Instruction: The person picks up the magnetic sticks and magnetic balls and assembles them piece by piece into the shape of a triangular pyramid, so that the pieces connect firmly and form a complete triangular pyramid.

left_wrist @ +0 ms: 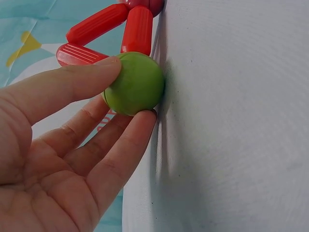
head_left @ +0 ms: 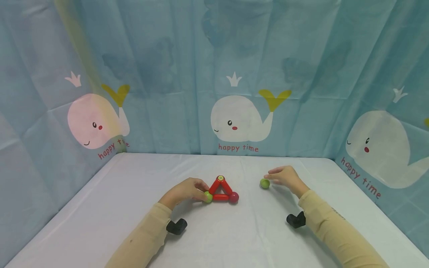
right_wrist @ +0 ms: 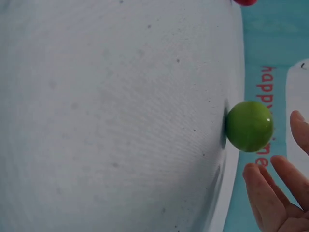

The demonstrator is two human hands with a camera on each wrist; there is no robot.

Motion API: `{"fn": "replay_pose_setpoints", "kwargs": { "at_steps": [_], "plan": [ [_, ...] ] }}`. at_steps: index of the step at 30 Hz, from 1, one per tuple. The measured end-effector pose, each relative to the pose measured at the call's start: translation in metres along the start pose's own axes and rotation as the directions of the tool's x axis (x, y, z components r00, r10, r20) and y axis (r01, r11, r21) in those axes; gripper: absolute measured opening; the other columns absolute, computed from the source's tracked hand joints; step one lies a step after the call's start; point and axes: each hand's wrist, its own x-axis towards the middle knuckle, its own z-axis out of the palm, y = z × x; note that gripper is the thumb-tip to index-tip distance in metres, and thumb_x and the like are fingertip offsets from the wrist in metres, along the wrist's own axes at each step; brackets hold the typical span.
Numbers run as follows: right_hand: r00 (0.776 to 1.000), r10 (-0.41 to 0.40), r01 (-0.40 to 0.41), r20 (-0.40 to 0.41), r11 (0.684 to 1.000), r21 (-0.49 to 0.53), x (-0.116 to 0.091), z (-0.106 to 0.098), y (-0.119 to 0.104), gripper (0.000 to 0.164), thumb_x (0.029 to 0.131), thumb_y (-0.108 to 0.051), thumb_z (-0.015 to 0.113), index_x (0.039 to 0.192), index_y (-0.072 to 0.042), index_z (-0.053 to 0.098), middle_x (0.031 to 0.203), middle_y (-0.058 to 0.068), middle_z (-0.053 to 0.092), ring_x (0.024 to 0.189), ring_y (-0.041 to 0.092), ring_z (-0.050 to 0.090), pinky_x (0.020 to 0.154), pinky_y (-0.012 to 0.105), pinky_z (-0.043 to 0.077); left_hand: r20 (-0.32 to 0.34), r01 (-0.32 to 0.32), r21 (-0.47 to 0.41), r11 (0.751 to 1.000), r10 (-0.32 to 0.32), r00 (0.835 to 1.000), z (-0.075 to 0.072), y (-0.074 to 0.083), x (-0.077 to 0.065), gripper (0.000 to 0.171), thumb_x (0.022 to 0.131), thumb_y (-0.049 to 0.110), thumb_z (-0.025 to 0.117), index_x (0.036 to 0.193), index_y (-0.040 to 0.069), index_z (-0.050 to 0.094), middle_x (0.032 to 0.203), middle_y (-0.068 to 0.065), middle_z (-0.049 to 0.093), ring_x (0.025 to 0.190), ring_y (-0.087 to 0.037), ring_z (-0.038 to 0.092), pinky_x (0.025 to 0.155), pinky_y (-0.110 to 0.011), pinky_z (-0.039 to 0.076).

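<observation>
A triangle of red rods [head_left: 220, 197] lies on the white table, with a dark red ball [head_left: 234, 197] at its near right corner. At its near left corner is a green ball [left_wrist: 137, 84], touching the end of a rod. My left hand [head_left: 187, 190] pinches this ball between thumb and fingers. A small yellowish round end [head_left: 220, 178] shows at the triangle's top corner. Farther right, a second green ball [right_wrist: 249, 126] rests on the table. Beside it is my right hand [head_left: 285, 178], fingers extended and apart from the ball in the right wrist view.
The white cloth-covered table [head_left: 214, 238] reaches back to a blue curtain [head_left: 181, 74] printed with whales. Black wrist devices [head_left: 177, 226] sit at both sleeves. The stretch of table between the triangle and the second green ball is bare cloth.
</observation>
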Motion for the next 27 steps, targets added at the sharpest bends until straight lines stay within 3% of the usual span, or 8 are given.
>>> {"fn": "replay_pose_setpoints", "kwargs": {
  "at_steps": [7,27],
  "plan": [
    [0.999,0.037,-0.038,0.032,0.999,0.014,0.0052,0.0061,0.0037,0.051,0.083,-0.024,0.081,0.12,0.007,0.065,0.127,0.025,0.064,0.09,0.015,0.071,0.085,0.032,0.059,0.0,-0.002,-0.004,1.0,0.002,1.0,0.0005,-0.0005,-0.0004,0.029,0.077,0.016,0.082,0.104,0.012,0.071,0.104,0.0,0.069,0.097,-0.017,0.06,0.085,-0.034,0.05],
    [0.994,0.024,-0.02,0.106,0.999,-0.034,0.0016,0.0104,0.0006,0.037,0.083,-0.016,0.08,0.111,0.007,0.07,0.115,0.02,0.07,0.085,0.012,0.07,0.08,0.03,0.06,0.001,-0.009,0.003,1.0,0.009,1.0,-0.001,-0.0004,-0.0013,0.029,0.078,0.014,0.08,0.105,0.01,0.07,0.106,-0.002,0.069,0.099,-0.018,0.059,0.088,-0.036,0.049]
  ]
}}
